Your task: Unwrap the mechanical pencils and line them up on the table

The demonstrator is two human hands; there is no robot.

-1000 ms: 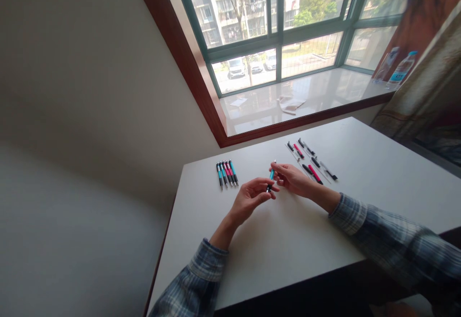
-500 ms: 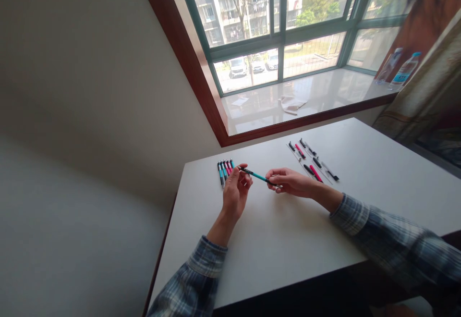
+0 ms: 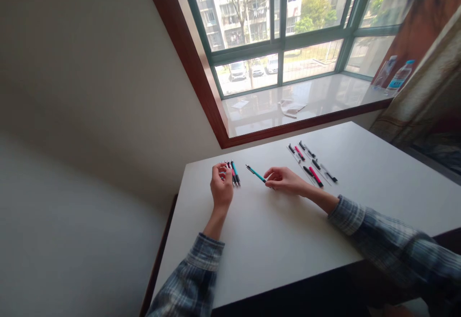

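Observation:
My right hand (image 3: 284, 181) pinches a teal and black pen (image 3: 255, 172) near one end, its other end pointing to the upper left, over the middle of the white table (image 3: 281, 240). At the table's left, my left hand (image 3: 221, 187) hovers over or rests at a row of pens (image 3: 236, 173) in teal, pink and black. Its fingers are loosely curled, apart from the thumb, and partly cover the row's left side. Whether the fingertips touch a pen I cannot tell.
On the table's right lie pen parts: a pink barrel (image 3: 316, 176), black pieces (image 3: 329, 173) and thin clear tubes. Beyond the table a window sill (image 3: 259, 115) bears a crumpled cloth (image 3: 292, 108) and a bottle (image 3: 399, 77). A wall (image 3: 108, 139) stands at the left.
My left hand has let go of the teal pen's far end and moved left to the pen row. The pen stays in my right hand.

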